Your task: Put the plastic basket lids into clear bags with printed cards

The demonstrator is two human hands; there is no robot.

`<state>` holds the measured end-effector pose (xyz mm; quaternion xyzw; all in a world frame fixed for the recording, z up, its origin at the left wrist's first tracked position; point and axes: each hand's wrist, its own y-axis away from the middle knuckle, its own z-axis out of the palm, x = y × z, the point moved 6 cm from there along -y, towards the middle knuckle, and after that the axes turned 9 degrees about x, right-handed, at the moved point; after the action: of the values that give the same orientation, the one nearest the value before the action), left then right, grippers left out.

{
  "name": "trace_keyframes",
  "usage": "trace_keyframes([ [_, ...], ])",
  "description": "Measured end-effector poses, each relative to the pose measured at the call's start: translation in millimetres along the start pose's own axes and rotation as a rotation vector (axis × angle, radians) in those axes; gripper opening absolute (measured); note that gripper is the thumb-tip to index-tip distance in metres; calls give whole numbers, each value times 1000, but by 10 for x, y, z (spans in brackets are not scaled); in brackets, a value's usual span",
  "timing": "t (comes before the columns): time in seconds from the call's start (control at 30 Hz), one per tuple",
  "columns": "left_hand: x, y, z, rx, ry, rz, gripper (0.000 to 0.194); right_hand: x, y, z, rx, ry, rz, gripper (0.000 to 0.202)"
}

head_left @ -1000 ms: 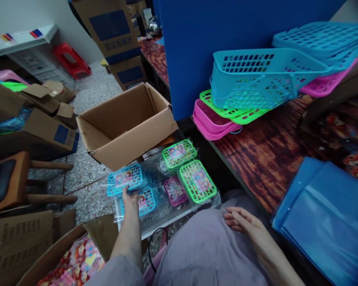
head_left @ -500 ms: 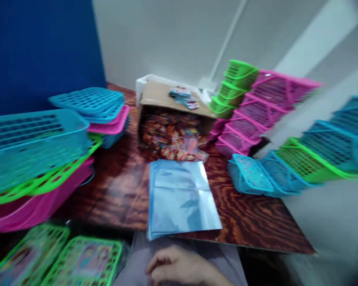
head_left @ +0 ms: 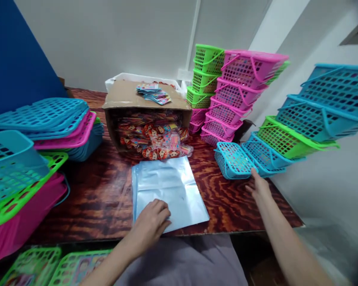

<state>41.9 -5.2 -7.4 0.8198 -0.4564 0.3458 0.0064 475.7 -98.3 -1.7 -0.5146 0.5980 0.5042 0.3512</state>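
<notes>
My left hand (head_left: 153,217) is over the near part of a stack of clear bluish plastic bags (head_left: 173,186). Its fingers are loosely bent, with a gap between thumb and fingers and nothing seen in them. Off to the right, my right hand (head_left: 259,186) reaches out with fingers apart, nothing held. The fingertips come up to the near right corner of a small blue basket (head_left: 234,159) with a lid and colourful contents; whether they touch it I cannot tell. A second blue basket (head_left: 264,153) stands beside it.
Behind the bags stands an open cardboard box (head_left: 116,93) of small printed packets (head_left: 161,139), with cards (head_left: 153,93) on top. Pink baskets (head_left: 241,71), green baskets (head_left: 207,71) and blue baskets (head_left: 325,115) are piled right. Empty baskets (head_left: 20,214) and lids (head_left: 47,115) crowd the left.
My left hand has come into view over the bags. My right hand has reached out to the blue basket on the right. The view has turned to the right.
</notes>
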Motion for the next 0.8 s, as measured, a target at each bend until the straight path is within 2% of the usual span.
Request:
trace_keyframes([
  [0.03, -7, -77, 52, -61, -37, -1, 8, 40, -91, 41, -12, -3, 37, 40],
  [0.1, -55, -142, 120, -127, -71, -38, 22, 100, -227, 127, -65, -13, 110, 47],
  [0.17, -105, -136, 158, -146, -65, -69, 26, 145, -319, 195, -135, -28, 179, 46],
  [0.23, -137, -112, 185, -141, -56, -66, 21, 173, -379, 230, -198, -51, 216, 41],
  [0.33, -163, -105, 222, -135, -76, -48, 19, 174, -434, 236, -242, -102, 197, 37],
  [0.5, -125, -157, 212, -148, -114, -59, 19, 140, -480, 184, -241, -152, 128, 34],
  [0.63, -30, -80, 150, -185, -142, -77, 21, 177, -400, -36, -246, -113, 137, 26],
  [0.8, -79, 104, 137, -168, -177, -135, 21, 283, -147, -628, -316, -40, 135, 26],
])
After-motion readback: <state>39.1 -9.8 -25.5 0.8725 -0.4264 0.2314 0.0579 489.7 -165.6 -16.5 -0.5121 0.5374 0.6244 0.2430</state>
